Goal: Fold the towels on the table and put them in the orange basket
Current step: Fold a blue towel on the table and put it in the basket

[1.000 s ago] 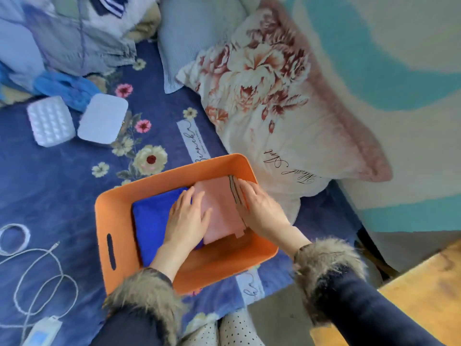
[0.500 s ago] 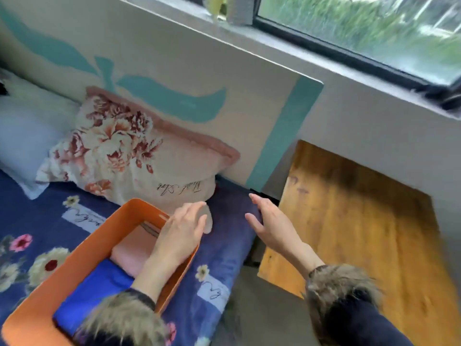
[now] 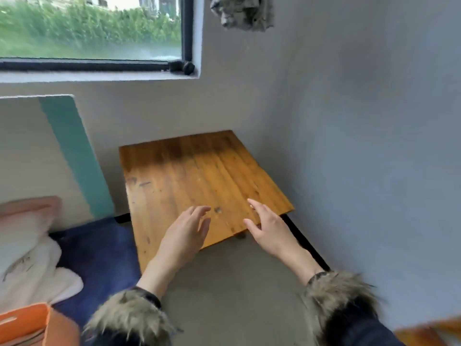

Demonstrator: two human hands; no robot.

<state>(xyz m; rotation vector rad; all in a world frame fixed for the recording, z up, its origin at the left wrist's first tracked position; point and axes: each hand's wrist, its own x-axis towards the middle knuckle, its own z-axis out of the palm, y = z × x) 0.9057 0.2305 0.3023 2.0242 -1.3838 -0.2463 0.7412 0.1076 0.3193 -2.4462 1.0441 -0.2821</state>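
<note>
The wooden table [image 3: 194, 171] stands in the corner with a bare top; no towel shows on it. My left hand [image 3: 185, 236] hovers over its near edge, fingers straight and holding nothing. My right hand [image 3: 270, 229] is beside it over the table's near right corner, fingers spread, also holding nothing. Only a corner of the orange basket [image 3: 22, 323] shows at the bottom left; its contents are out of view.
A blue bedspread [image 3: 99, 255] and a floral pillow [image 3: 27, 245] lie left of the table. Grey walls [image 3: 361, 146] close in behind and to the right. A window [image 3: 92, 33] sits above. A dark table leg [image 3: 305, 242] runs under my right wrist.
My view has swung right from the basket to the table. Both hands left the folded towels in the basket and moved over the table's near edge.
</note>
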